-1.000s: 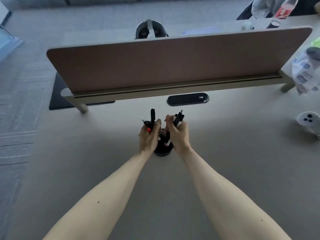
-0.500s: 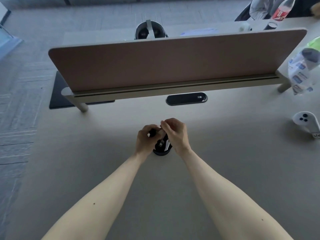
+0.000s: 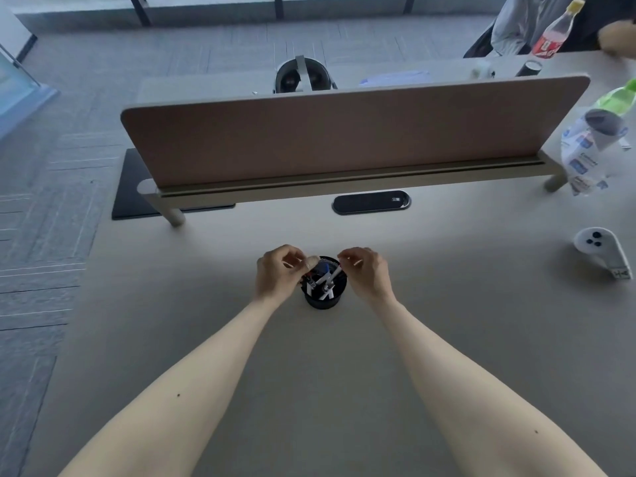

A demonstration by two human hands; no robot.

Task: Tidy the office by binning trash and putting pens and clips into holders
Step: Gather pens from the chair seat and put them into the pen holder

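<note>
Your pens [image 3: 325,280] already stand in the round black mesh holder [image 3: 324,297] on the grey desk [image 3: 447,270]. Your left hand [image 3: 278,273] and right hand [image 3: 366,271] flank it, fingers curled, seemingly empty. No clips or trash visible nearby.

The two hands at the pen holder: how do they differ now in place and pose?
The left hand is on the left of the pen holder, its fingertip over the rim; the right hand is on the right, clear of it. Both are loosely curled and hold nothing. The pens stand inside.
</note>
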